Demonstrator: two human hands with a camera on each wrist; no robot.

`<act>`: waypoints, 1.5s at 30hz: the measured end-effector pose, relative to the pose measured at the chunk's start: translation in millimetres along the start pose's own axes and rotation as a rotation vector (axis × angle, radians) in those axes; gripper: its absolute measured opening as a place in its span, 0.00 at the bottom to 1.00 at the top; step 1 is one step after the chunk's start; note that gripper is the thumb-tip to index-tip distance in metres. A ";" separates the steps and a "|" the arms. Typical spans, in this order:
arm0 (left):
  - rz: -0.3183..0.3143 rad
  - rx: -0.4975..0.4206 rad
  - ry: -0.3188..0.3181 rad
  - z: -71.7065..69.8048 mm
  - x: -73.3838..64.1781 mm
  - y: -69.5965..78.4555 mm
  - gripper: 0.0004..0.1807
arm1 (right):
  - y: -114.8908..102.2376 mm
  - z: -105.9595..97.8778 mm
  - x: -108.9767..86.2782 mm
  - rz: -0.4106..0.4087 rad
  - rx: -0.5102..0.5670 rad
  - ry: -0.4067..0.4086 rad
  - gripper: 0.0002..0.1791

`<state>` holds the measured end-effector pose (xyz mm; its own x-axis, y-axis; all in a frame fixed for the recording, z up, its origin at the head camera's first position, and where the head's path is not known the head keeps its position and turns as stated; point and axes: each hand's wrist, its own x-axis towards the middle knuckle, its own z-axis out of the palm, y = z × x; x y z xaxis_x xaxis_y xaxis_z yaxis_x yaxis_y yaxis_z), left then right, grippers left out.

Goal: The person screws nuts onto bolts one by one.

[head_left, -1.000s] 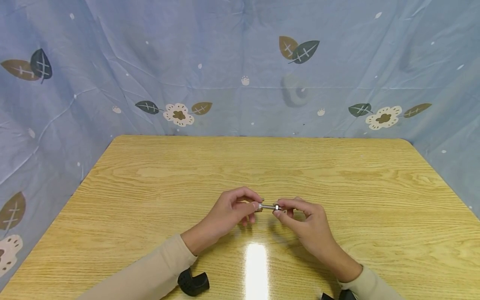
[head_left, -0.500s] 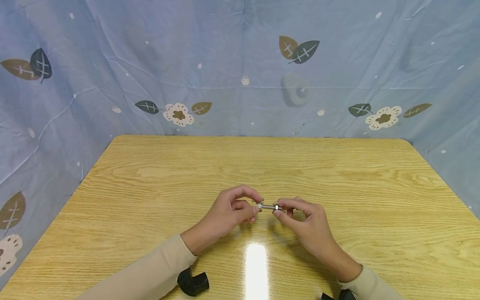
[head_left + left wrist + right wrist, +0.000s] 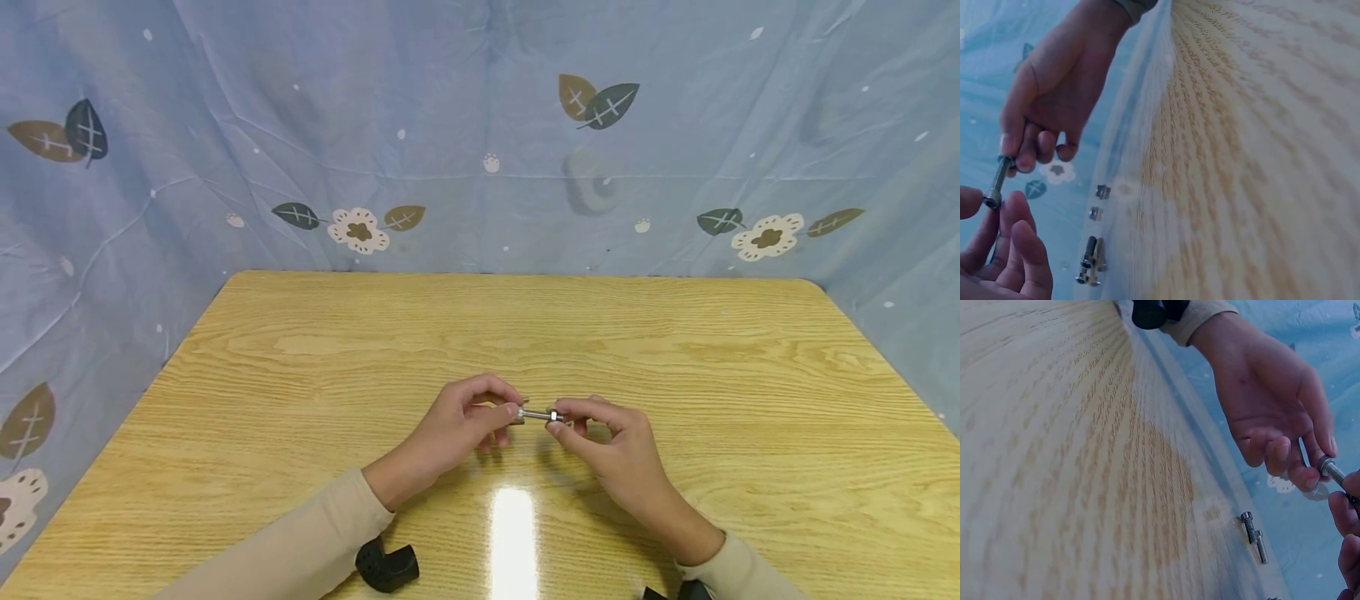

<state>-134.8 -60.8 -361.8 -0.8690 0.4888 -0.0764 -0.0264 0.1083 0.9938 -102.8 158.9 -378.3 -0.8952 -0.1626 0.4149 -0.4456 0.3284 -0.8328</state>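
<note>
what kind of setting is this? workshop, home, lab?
Likely a staged recording booth, not a workshop: a bare wooden table walled on three sides by a blue leaf-print cloth. Both hands hold one bolt; spare bolts lie nearby.

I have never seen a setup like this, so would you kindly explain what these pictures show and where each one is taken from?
No machine here: a person works with bare hands at a wooden table. The wide picture comes from a camera worn on the head; the two tilted close-ups come from cameras on each wrist. The left hand and the right hand pinch opposite ends of one small metal bolt above the table. Spare bolts and small nuts lie on the wood nearby. A blue flowered cloth hangs behind.
</note>
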 end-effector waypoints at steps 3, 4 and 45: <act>0.004 -0.006 -0.002 0.3 -0.8 1.0 0.13 | 0.2 0.2 0.0 0.000 -0.003 0.002 0.09; 0.008 -0.010 -0.003 0.4 -0.9 1.2 0.13 | 0.1 0.2 0.0 0.001 -0.004 0.004 0.09; 0.036 -0.017 -0.009 -1.9 0.1 -1.1 0.12 | -1.1 -0.1 1.3 0.013 0.008 0.003 0.09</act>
<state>-135.8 -62.5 -362.8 -0.8651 0.4999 -0.0416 -0.0039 0.0762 0.9971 -103.5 158.5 -376.8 -0.9011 -0.1556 0.4048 -0.4337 0.3230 -0.8412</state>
